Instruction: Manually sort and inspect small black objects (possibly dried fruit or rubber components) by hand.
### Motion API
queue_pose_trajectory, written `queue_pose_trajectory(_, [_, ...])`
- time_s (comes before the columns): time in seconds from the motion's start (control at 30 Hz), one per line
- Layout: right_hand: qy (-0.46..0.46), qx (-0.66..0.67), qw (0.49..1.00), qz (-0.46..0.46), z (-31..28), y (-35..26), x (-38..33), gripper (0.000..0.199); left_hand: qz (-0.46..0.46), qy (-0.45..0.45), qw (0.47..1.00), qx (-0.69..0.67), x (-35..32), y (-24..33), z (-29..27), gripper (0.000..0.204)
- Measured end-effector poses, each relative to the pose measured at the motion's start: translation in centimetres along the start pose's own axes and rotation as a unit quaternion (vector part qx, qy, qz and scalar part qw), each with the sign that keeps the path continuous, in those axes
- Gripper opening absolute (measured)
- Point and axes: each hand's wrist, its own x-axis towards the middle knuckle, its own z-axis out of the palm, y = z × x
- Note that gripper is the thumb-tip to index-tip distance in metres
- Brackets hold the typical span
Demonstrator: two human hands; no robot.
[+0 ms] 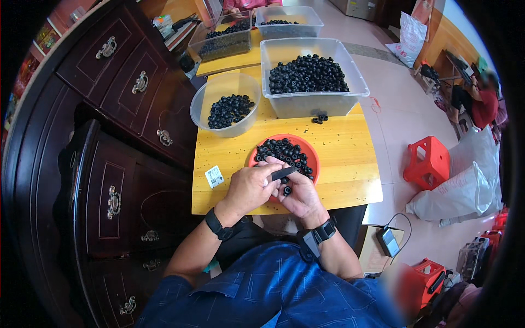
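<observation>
Over the near edge of a red bowl (314, 150) of small black ring-shaped parts (284, 150), both my hands come together. My left hand (246, 188) is closed on a short dark blade (283, 173), which points right across my right hand (303, 198). Palm up, my right hand is partly closed around a black ring-shaped part (287, 191). The left hand hides some of the right fingers. Whether the blade touches a part cannot be made out.
On the yellow table (350, 158) stand a round clear tub (197, 109) and a large clear bin (314, 104), both holding black parts. Several loose parts (320, 118) and a white label (214, 176) lie there. Dark drawers (117, 202) flank the left; a red stool (426, 164) stands right.
</observation>
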Motion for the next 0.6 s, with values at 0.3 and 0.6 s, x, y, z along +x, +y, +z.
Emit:
queue_pose_trajectory(0.3, [0.071,0.023,0.997,-0.001,-0.1,0.0,-0.5,0.028,-0.069,0.037,0.984,-0.157,-0.6,-1.0,1.1,0.030])
queue_pose_trajectory(0.6, [-0.004,-0.034,0.999,0.031,-0.3,-0.4,-0.9,0.024,-0.091,0.016,0.976,-0.196,-0.8,0.5,0.4,0.024])
